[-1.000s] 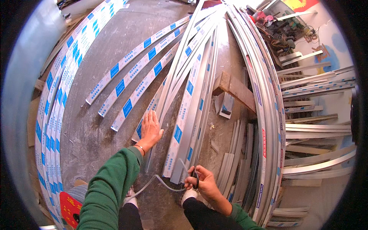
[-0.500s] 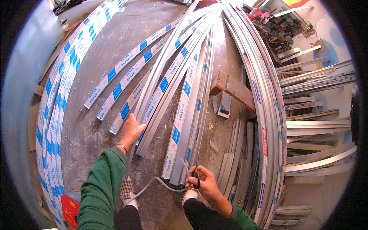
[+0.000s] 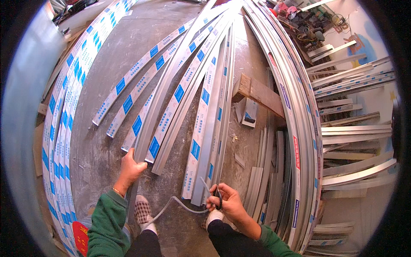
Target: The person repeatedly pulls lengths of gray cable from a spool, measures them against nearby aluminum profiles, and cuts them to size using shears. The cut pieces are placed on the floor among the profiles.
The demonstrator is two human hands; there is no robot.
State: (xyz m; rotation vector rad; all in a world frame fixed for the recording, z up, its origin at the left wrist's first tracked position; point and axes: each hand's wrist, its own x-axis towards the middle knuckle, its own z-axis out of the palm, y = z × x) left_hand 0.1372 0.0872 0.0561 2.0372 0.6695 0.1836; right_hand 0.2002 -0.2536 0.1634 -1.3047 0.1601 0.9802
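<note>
The person's left hand, low and left of centre, is closed around a long grey metal profile, which slants up toward the top among several film-wrapped profiles with blue patches, fanned across the concrete floor. The right hand, right of centre, has its fingers curled around black-handled scissors; how far the blades are open cannot be told. A thin grey flexible strip loops from the fingertips toward the checked slipper on the left foot. Beyond the right hand, a wooden block sits beside a long bundle of profiles.
</note>
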